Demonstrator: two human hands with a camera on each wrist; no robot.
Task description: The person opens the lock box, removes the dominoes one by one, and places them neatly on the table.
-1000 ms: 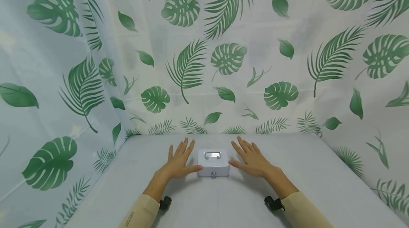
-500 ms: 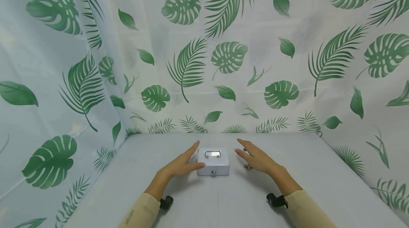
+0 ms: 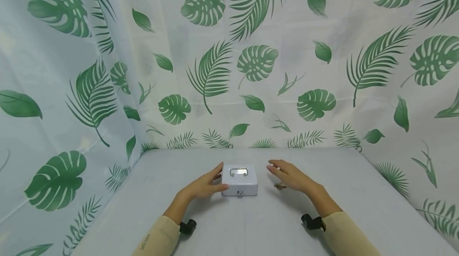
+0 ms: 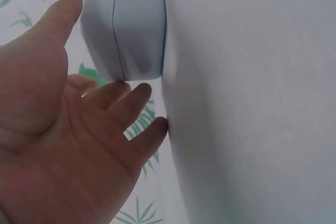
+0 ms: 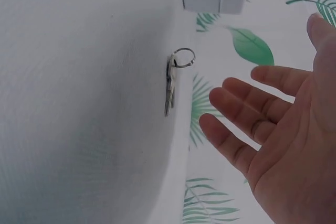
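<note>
A small white metal cash box [image 3: 239,181] with a recessed handle on its lid and a lock on its front sits on the table [image 3: 251,224]. My left hand [image 3: 204,186] lies against the box's left side, fingers straight and thumb touching the front corner. In the left wrist view the fingers [image 4: 131,103] reach along the box [image 4: 131,24]. My right hand [image 3: 290,177] hovers open to the right of the box, apart from it. Beneath it lie keys on a ring [image 3: 279,186]; the right wrist view shows the keys [image 5: 170,85] on the table and the fingers [image 5: 247,114] spread.
A curtain printed with green leaves [image 3: 229,68] walls in the table at the back and on both sides. Small black wrist cameras [image 3: 187,227] sit on both forearms. The table is pale grey.
Both hands lifted from lying flat on the table. The left hand turned onto its edge against the box's side. The right hand rose and uncovered the keys.
</note>
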